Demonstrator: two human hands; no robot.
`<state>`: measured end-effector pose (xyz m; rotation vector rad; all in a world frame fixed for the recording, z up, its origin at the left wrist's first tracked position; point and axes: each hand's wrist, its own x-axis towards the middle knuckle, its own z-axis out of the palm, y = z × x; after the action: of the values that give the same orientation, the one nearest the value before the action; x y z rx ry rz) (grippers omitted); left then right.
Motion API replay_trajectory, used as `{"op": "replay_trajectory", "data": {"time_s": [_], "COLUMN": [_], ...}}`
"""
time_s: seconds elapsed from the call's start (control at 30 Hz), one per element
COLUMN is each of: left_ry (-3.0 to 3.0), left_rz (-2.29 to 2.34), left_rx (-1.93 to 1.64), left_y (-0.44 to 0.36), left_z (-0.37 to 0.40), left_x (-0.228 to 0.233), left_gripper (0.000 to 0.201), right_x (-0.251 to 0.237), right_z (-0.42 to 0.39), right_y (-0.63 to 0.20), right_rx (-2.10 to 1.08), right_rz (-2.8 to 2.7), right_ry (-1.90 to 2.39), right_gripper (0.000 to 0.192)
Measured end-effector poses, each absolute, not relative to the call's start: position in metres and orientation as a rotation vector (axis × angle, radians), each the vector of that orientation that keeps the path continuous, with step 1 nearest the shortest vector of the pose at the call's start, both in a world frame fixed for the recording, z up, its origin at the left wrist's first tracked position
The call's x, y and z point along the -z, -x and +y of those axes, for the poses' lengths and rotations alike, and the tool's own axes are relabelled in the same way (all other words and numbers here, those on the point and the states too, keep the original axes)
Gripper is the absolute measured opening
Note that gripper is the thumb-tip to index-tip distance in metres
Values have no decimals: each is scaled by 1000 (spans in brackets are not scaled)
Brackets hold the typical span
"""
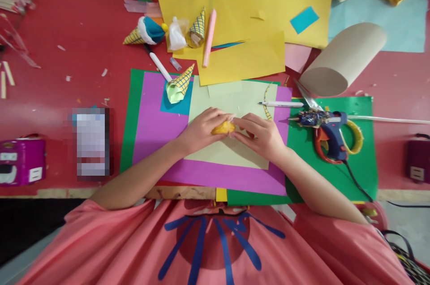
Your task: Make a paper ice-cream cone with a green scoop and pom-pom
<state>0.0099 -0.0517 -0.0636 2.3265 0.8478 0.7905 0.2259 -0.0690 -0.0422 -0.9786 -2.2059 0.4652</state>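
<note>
left hand [201, 130] + right hand [258, 135]: both pinching one yellow lump [222, 128], frame centre | paper cones [180, 84]: 3 | glue gun [331, 135]: 1

Head view, single: worn high, facing steeply down over the bench [83, 79], close above its near edge; wearer's own chest fills the lower frame

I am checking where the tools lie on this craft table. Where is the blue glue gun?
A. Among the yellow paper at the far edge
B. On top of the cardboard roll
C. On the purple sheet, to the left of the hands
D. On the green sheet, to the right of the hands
D: the blue glue gun lies on the green sheet, to the right of the right hand, with scissors beside it.
</note>
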Motion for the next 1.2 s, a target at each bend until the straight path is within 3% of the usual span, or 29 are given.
{"op": "replay_trajectory", "data": {"time_s": [0.17,0.4,0.83,0.93,1.1,1.2], "left_ry": [-2317,-2262,-2281,-2297,-2205,-2199], "left_rz": [808,892,888,876,925,964], "left_rx": [-765,-841,-853,-871,-878,-901], "left_y": [-9,-13,-13,-14,-15,-14], "left_z": [-52,-52,-52,-53,-56,-56], "left_x": [64,62,61,59,55,54], "left_gripper": [48,36,36,34,33,30], "right_x": [40,36,37,34,35,33], "right_z": [-69,-66,-68,-68,-64,-56], "right_y": [-225,-227,-226,-226,-228,-234], "right_rx": [-403,-217,-454,-699,-1483,-1580], "right_rz": [-2292,-2345,-2290,-2186,-1534,-1160], "right_ry": [1001,1010,1097,1165,1129,1048], "right_gripper": [19,22,26,20,22,28]}}
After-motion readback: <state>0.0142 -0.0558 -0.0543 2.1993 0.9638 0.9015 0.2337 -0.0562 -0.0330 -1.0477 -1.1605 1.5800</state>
